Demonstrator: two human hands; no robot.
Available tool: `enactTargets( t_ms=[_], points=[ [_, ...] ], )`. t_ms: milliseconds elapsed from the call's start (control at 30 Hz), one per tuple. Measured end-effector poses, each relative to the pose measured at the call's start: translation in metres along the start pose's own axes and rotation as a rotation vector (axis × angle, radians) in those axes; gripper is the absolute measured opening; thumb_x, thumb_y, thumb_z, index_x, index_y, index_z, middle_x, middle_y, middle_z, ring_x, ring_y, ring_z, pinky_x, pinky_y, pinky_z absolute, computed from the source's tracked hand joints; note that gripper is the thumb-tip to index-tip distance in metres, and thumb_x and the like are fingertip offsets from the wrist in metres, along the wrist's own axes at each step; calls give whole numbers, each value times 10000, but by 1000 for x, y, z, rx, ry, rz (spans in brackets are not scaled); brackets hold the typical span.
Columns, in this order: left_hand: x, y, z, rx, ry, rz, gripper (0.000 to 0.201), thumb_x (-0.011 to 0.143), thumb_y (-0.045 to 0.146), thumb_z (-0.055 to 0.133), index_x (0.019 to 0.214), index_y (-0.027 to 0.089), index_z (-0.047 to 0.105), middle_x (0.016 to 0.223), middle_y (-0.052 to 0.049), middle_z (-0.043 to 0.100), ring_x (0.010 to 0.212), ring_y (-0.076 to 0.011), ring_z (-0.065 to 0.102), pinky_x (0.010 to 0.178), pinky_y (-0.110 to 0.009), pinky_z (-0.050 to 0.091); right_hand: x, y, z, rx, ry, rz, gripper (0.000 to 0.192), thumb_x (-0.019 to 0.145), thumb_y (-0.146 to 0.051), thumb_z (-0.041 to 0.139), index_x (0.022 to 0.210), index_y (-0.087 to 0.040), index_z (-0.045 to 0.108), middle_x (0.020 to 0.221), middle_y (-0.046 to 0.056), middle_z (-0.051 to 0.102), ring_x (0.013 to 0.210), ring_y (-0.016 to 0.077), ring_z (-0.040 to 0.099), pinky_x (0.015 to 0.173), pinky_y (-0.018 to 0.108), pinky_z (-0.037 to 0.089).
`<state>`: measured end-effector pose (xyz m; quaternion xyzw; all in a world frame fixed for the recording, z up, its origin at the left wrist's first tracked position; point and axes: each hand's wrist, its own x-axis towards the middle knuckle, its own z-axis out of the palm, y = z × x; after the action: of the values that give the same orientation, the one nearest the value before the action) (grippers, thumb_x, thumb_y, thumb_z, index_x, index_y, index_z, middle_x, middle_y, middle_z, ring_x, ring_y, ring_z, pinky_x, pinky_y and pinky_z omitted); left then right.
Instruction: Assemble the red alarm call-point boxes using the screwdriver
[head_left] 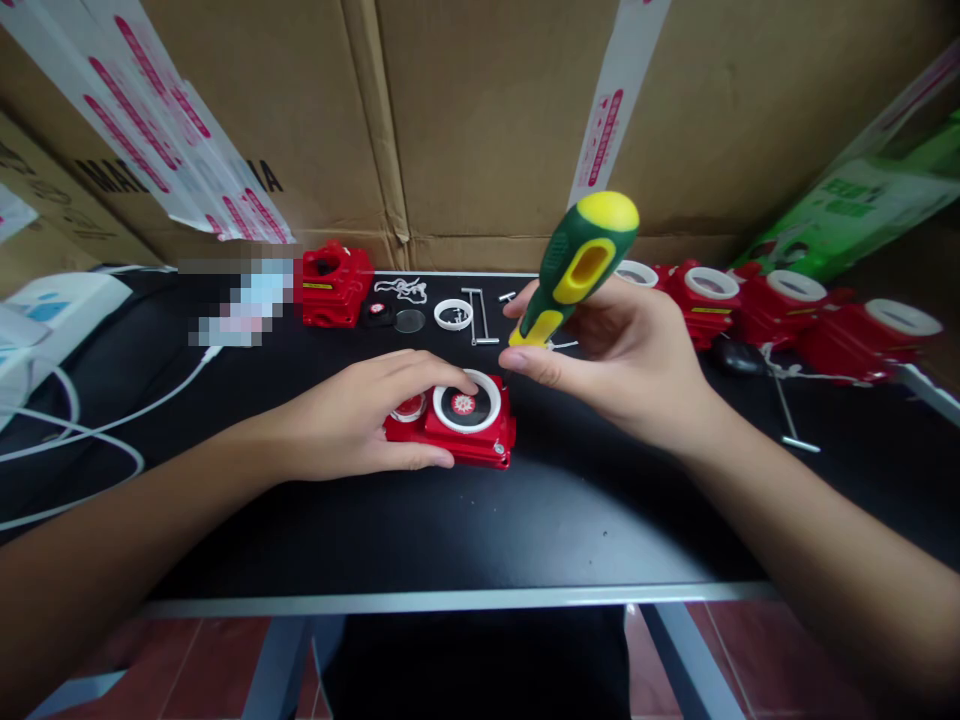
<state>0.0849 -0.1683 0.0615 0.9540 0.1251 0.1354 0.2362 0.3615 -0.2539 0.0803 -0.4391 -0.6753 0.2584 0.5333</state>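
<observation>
My left hand (360, 415) grips a small red housing (465, 447) lying on the black table. Its index fingertip rests at a white ring (491, 412) on top, and the thumb lies along the near side. Inside the ring sits a black disc with a red-and-white emblem (464, 404). My right hand (615, 350) is closed on the green and yellow handle of a screwdriver (577, 262), raised up and to the right of the housing. The handle leans with its yellow butt upward; no shaft can be made out.
Behind lie another red housing (335, 288), a clear disc (409, 321), a loose white ring (454, 315), metal rods (480, 318) and white cord (401, 290). Several red housings (795, 300) stand at right beside a T-shaped rod (799, 443). White cables (142, 425) and cardboard (480, 120) border the table.
</observation>
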Motion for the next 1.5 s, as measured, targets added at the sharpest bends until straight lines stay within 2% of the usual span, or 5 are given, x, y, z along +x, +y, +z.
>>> enactTargets(
  t_ms=[300, 633, 933, 1233, 1500],
  points=[
    [-2, 0, -1, -16, -10, -18, 573, 982, 453, 825, 1488, 339, 580, 1478, -40, 692, 1325, -228, 686, 1150, -342, 530, 2, -12, 2, 15, -5, -7, 414, 780, -456, 1002, 1067, -252, 785, 1019, 41, 794, 946, 234, 738, 907, 401, 667],
    [-1, 1, -2, -26, -14, -13, 632, 986, 442, 820, 1549, 340, 552, 1498, -59, 694, 1343, -255, 689, 1154, -374, 540, -1, -15, 1, 41, -73, -9, 343, 861, -134, 817, 1181, -231, 741, 1109, 41, 835, 1072, 256, 799, 981, 411, 664],
    [-2, 0, -2, 9, -1, 14, 562, 997, 427, 815, 1494, 331, 570, 1483, -44, 693, 1327, -222, 684, 1157, -324, 521, 1, 0, -3, -48, -38, -48, 290, 835, -453, 965, 992, -265, 809, 1066, 41, 768, 999, 254, 712, 908, 419, 630],
    [-2, 0, -2, -4, 1, 19, 564, 988, 444, 820, 1487, 329, 584, 1473, -51, 701, 1311, -235, 693, 1137, -340, 532, 2, -4, 0, 16, 25, -7, 335, 774, -386, 1009, 997, -242, 805, 1021, 27, 781, 954, 232, 733, 855, 371, 647],
    [0, 3, -2, 2, -8, 5, 572, 987, 411, 828, 1487, 294, 577, 1482, -54, 698, 1334, -225, 678, 1158, -333, 501, -2, -18, 2, 55, -115, -12, 261, 984, -177, 738, 1239, -236, 745, 1093, 59, 805, 1068, 240, 771, 1037, 421, 648]
  ],
)
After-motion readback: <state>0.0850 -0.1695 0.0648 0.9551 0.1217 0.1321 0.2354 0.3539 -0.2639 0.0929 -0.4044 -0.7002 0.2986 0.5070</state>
